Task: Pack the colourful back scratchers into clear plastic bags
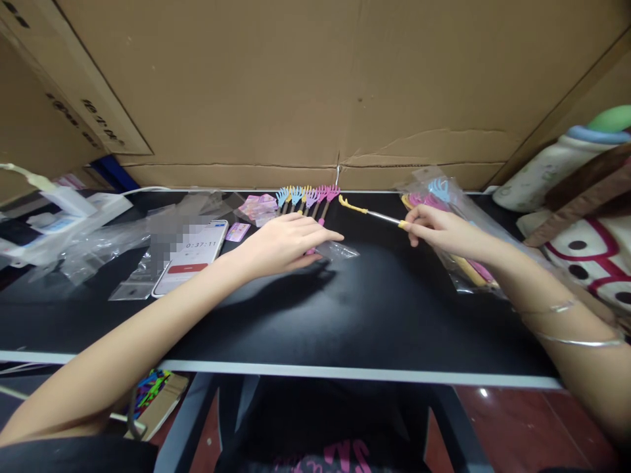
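Note:
My right hand (428, 226) pinches the handle end of a yellow back scratcher (355, 206) with a metal shaft, its head pointing left. My left hand (290, 242), fingers stretched out, is over a row of several small back scratchers (309, 196) with blue, yellow, purple and pink claw heads. It hides most of their handles, and whether it touches them I cannot tell. A small clear plastic bag (340, 251) lies under its fingertips. Just behind my right hand is a clear bag of back scratchers (438, 190) in blue, pink and yellow.
A phone (190, 263) showing a timer lies at the left, among clear plastic bags (108, 240) and pink cards (237, 232). A white power strip (73, 217) stands at the far left. At the right are a bottle (539, 171) and a patterned bag (591, 253). Cardboard (315, 85) walls the back.

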The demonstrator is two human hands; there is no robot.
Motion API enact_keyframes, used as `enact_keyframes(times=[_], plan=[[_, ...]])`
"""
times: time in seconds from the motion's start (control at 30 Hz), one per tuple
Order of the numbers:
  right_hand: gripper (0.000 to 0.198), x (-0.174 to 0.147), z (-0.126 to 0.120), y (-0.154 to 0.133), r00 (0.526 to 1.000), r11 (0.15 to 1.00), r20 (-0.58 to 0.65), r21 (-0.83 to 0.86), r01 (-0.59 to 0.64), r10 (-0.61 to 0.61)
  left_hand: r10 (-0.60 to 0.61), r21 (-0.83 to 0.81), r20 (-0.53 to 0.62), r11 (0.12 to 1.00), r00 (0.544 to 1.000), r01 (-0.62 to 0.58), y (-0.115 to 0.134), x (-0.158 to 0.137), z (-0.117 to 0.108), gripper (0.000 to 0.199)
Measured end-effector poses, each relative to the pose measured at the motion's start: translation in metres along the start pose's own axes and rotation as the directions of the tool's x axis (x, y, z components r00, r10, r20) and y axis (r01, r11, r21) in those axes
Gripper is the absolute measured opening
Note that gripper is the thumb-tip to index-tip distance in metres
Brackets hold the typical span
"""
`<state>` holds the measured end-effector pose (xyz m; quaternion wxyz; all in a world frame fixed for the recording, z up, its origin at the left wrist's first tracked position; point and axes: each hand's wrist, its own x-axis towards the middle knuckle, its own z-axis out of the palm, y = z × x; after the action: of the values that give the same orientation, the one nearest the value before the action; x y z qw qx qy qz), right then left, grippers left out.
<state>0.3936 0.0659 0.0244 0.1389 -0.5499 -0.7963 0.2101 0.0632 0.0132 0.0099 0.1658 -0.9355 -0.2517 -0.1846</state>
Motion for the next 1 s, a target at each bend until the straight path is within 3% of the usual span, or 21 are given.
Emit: enact_keyframes(times=[0.13,0.27,0.47,0.53,0.7,1.0], plan=[[0.05,-0.005,-0.016,0.004,0.988,0.999,0.148,-0.004,0.041,-0.04,0.003,-0.004,-0.026,1.0,1.0,-0.003,-0.002,0.0,-0.001,0.029],[0.054,-0.015,-0.03,0.007,0.932,0.992,0.342,0.047,0.113,-0.123,-0.014,-0.015,-0.02,1.0,1.0,0.014,-0.003,0.001,-0.002,0.029],[0.048,-0.03,-0.04,0.01,0.812,0.987,0.583,0.122,-0.108,0.017,-0.062,-0.038,0.002,0.997,0.998,0.062,-0.002,0.0,-0.001,0.028],[0.046,-0.032,-0.041,0.009,0.807,0.986,0.591,0.138,-0.095,-0.005,-0.057,-0.047,0.008,0.997,0.998,0.058,-0.003,0.0,-0.001,0.029],[0.042,-0.029,-0.042,0.004,0.853,0.978,0.491,0.183,0.097,-0.176,-0.053,-0.065,0.02,0.996,0.998,0.054,-0.004,-0.001,0.0,0.03],[0.038,-0.022,-0.039,0.011,0.886,0.97,0.401,0.156,0.184,-0.232,-0.066,-0.099,0.041,0.993,0.997,0.07,-0.003,-0.001,-0.002,0.03]])
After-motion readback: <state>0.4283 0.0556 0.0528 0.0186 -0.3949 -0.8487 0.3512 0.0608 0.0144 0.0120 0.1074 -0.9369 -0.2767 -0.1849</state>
